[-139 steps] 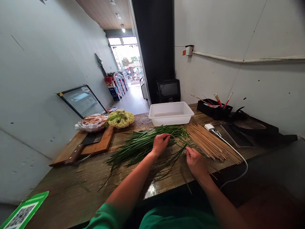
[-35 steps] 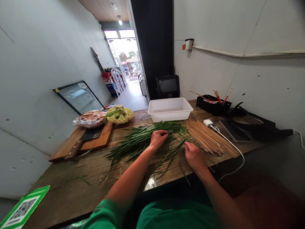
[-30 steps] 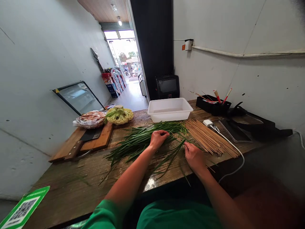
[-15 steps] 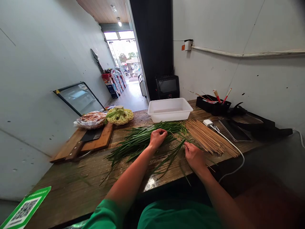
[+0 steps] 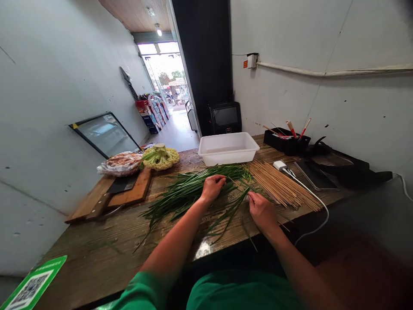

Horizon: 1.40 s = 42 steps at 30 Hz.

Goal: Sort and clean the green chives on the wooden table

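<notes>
My left hand [image 5: 213,187] is closed in a pinch above the right part of a heap of long green garlic chives [image 5: 183,189]; what its fingertips hold is too small to make out. To its right, my right hand [image 5: 262,211] pinches a few garlic chives [image 5: 232,209], whose long leaves trail down and left over the wooden table. A thin stick end [image 5: 284,226] shows beside the right wrist, perhaps a skewer in that grip. Many bamboo skewers [image 5: 280,183] lie in a spread pile just beyond the right hand.
Behind the chives stands a white plastic tub [image 5: 228,157]. A cauliflower [image 5: 160,157], a plastic-wrapped bundle [image 5: 120,163] and a cleaver [image 5: 121,185] on a cutting board [image 5: 137,189] are at left. A charger [image 5: 280,165] with white cable, a phone [image 5: 316,175] and a black box [image 5: 280,141] are at right.
The whole view has shifted slightly left. Both hands keep nearly the same pose and place over the chives, with no visible grasp or release.
</notes>
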Each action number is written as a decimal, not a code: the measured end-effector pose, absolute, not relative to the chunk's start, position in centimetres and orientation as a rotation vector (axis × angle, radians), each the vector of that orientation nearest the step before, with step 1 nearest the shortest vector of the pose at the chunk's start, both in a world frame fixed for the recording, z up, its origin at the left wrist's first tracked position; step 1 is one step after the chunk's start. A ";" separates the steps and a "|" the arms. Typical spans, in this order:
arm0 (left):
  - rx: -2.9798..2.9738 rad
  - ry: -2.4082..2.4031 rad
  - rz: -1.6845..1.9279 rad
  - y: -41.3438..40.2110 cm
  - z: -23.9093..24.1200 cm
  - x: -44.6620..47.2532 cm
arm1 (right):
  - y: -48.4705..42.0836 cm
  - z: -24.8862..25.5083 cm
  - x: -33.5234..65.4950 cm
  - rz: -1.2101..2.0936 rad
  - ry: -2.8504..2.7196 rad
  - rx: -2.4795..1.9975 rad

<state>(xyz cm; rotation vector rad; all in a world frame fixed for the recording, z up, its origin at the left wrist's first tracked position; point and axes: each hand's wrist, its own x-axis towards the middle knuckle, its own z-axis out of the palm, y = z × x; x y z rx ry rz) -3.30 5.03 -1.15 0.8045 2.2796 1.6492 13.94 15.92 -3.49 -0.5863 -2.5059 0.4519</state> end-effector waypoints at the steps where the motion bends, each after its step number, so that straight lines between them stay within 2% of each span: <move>1: 0.817 2.291 1.637 5.0 -1.2 -3.3 | 15.9 -3.5 14.0 0.453 -2.507 -0.587; 42: 1.050 2.580 1.478 5.2 -0.6 -1.4 | 16.1 -3.9 13.7 0.430 -2.485 -0.569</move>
